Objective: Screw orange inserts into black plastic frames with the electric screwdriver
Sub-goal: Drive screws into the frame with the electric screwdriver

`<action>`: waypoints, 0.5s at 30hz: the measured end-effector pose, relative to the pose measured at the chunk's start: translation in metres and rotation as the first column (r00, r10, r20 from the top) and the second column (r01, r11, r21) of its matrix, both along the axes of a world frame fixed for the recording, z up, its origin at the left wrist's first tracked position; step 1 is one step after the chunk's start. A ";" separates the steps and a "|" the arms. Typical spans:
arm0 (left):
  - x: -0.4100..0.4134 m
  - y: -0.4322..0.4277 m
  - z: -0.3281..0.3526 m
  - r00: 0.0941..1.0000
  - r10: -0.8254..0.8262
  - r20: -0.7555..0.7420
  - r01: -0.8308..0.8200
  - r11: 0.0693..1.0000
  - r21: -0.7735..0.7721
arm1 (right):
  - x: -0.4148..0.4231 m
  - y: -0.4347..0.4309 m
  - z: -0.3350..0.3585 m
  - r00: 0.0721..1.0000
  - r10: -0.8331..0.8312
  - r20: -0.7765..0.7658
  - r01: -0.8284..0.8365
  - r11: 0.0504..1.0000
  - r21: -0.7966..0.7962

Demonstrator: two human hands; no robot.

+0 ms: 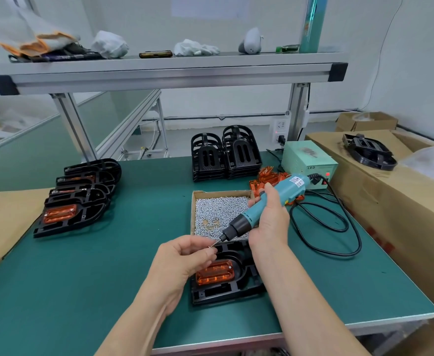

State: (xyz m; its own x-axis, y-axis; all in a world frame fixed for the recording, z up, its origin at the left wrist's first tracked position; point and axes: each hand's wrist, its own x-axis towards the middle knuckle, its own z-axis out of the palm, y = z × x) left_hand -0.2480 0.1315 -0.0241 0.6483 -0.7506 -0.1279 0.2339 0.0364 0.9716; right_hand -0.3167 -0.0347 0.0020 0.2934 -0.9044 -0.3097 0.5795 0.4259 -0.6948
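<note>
Inspecting the station, we find the right hand wrapped around the teal body of the electric screwdriver. The tool is held off the table and tilted, its bit pointing down and to the left. The left hand pinches a small screw between thumb and fingertips, right at the bit tip. We cannot tell whether the screw is seated on the bit.

The black frame in work lies flat on the table directly beneath both hands, just nearer the person than the bit tip. Its orange insert sits in the frame with its long axis running roughly left to right. The left end is hidden behind the left hand and the right end is exposed.

We judge the step in hand to be loading the screw, with driving not yet begun. The coming move turns on bringing the tilted tool upright and down onto the insert. The tool hand is nearer the exposed right end.

The screw box stands just behind the frame. Frames already fitted lie well apart at the left.
</note>
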 end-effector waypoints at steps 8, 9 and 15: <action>-0.004 0.003 -0.001 0.994 0.050 0.100 -0.058 0.996 0.074 | 0.000 0.007 0.000 1.000 -0.006 -0.011 0.006 1.000 -0.006; -0.004 0.004 -0.001 0.993 0.054 0.102 -0.062 0.995 0.076 | 0.000 0.007 0.000 1.000 -0.005 -0.012 0.005 1.000 -0.010; -0.007 0.006 -0.002 0.985 0.096 0.144 -0.112 0.989 0.102 | 0.001 0.009 0.000 1.000 -0.005 -0.022 0.003 0.999 -0.052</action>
State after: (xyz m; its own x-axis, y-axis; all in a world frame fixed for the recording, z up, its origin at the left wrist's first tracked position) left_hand -0.2546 0.1373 -0.0261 0.7392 -0.6646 -0.1088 0.0971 -0.0547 0.9938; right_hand -0.3156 -0.0253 0.0021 0.2831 -0.9205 -0.2691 0.5651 0.3869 -0.7287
